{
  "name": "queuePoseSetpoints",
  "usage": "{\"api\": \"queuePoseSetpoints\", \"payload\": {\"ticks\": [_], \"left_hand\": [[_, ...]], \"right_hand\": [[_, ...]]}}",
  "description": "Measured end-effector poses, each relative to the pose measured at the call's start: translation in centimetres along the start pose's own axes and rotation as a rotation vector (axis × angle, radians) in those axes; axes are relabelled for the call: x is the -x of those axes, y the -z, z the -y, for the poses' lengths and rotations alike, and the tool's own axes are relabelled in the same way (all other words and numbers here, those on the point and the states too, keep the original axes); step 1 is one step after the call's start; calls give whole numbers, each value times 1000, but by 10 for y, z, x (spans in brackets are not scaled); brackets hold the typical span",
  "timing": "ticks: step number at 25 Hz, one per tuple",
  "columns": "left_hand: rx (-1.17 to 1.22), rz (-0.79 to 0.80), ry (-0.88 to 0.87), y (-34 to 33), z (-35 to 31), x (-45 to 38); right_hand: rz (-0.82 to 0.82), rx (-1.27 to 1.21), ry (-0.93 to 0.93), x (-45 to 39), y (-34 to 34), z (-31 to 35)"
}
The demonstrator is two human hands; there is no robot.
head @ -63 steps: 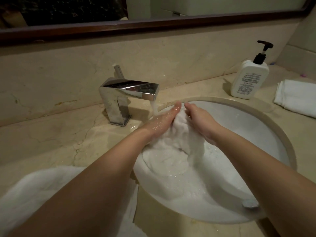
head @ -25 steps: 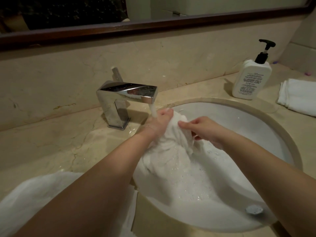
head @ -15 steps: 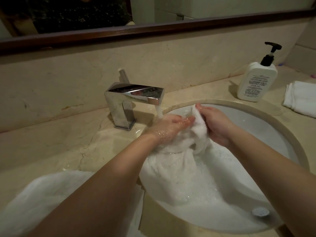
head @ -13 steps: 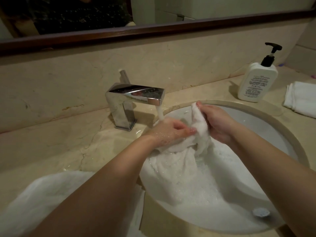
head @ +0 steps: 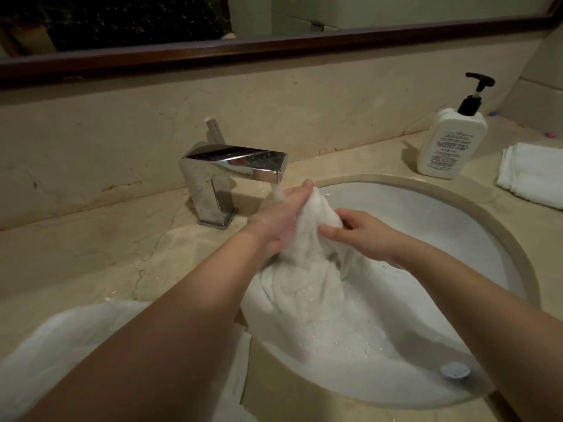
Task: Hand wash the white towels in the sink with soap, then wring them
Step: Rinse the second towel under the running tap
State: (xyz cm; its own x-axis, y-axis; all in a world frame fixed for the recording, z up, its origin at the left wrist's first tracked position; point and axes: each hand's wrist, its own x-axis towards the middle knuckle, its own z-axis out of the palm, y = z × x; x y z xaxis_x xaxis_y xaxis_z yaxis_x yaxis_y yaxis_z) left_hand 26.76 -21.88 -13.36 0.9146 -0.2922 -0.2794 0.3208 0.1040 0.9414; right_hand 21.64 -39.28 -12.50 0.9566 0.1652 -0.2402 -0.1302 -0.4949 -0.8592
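— Where is the wet towel (head: 307, 287)?

— Bunched in the sink (head: 441, 226), its top lifted just below the faucet (head: 237, 169), where water runs.

— And the grip?

— The left hand (head: 280, 220) presses straight fingers against the towel's left side; the right hand (head: 362, 236) pinches a fold, fingers curled.

— What's around the sink?

— A soap bottle (head: 451, 141) stands behind it on the counter (head: 91, 254), a folded towel (head: 533, 175) right of that, and another white towel (head: 76, 345) lies left of the sink.
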Motion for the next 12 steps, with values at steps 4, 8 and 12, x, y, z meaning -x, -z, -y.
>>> {"api": "queuePoseSetpoints", "payload": {"ticks": [4,8,12], "left_hand": [[-177,-32,-93,6,-3,1],[-720,185,155,11,1,9],[-368,293,202,3,-1,14]], "right_hand": [[-65,-297,15,-1,-1,-4],[-166,-590,-31,1,1,8],[-223,-724,-22,9,9,19]]}}
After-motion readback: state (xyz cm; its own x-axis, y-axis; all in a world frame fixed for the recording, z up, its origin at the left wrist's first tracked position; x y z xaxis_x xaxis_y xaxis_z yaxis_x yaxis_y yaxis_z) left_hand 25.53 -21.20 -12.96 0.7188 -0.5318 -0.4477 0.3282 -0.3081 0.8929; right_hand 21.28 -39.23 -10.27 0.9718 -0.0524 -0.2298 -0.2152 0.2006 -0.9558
